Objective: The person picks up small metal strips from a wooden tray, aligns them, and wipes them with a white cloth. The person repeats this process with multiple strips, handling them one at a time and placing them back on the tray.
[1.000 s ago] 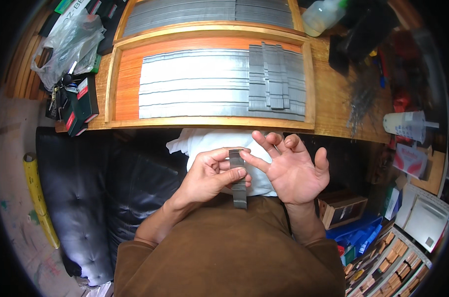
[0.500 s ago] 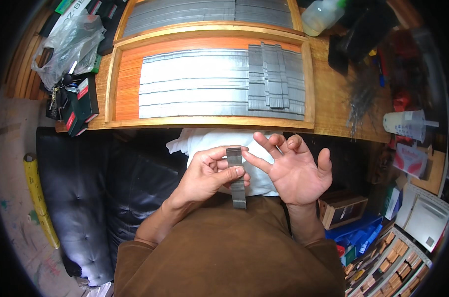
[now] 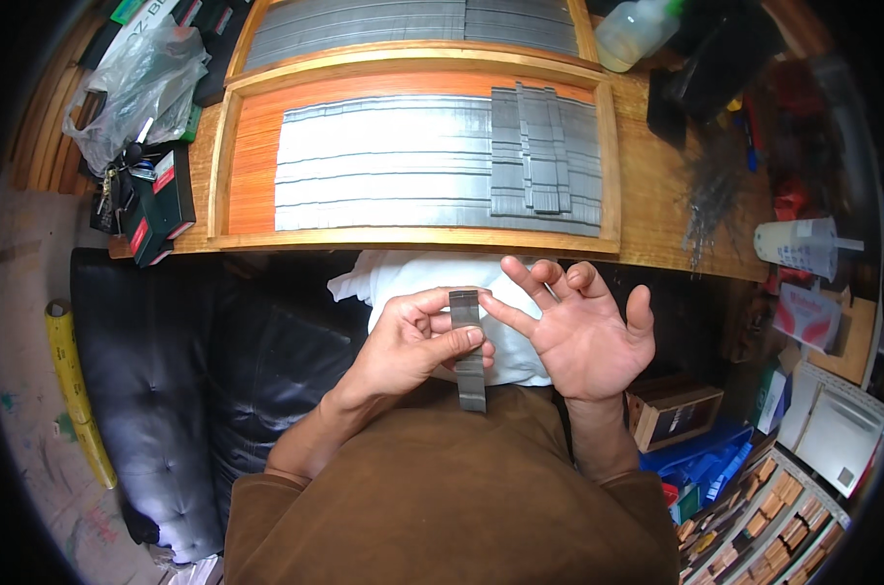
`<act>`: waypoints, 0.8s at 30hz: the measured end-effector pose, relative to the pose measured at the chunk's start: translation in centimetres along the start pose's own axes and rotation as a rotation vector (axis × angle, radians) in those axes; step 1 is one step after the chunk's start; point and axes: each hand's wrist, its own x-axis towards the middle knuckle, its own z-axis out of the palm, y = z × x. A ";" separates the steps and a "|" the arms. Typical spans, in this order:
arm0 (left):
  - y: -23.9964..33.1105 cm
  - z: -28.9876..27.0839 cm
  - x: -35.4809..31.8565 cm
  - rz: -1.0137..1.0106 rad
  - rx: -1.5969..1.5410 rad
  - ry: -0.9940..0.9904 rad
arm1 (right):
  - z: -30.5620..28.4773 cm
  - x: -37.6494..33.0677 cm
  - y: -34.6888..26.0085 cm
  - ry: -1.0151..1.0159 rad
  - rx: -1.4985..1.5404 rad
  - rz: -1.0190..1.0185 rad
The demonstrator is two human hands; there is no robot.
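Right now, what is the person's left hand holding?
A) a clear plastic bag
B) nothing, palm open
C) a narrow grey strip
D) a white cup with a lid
C: the left hand pinches a narrow grey strip upright, while the right hand is spread open, one fingertip at the strip's top.

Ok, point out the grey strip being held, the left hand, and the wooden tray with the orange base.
grey strip (image 3: 470,375), head view, lower half below the thumb.
left hand (image 3: 408,346), head view, back of the hand.
wooden tray (image 3: 412,237), head view, near rim.
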 end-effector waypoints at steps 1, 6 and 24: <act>0.1 0.0 0.0 0.001 -0.009 0.000 | -0.1 0.0 0.0 0.003 -0.004 0.003; 0.1 0.3 0.1 0.009 -0.012 -0.010 | 0.1 0.2 0.0 -0.012 -0.002 0.007; 0.6 0.7 0.0 -0.080 -0.002 -0.067 | 0.0 0.5 1.0 0.032 0.068 0.052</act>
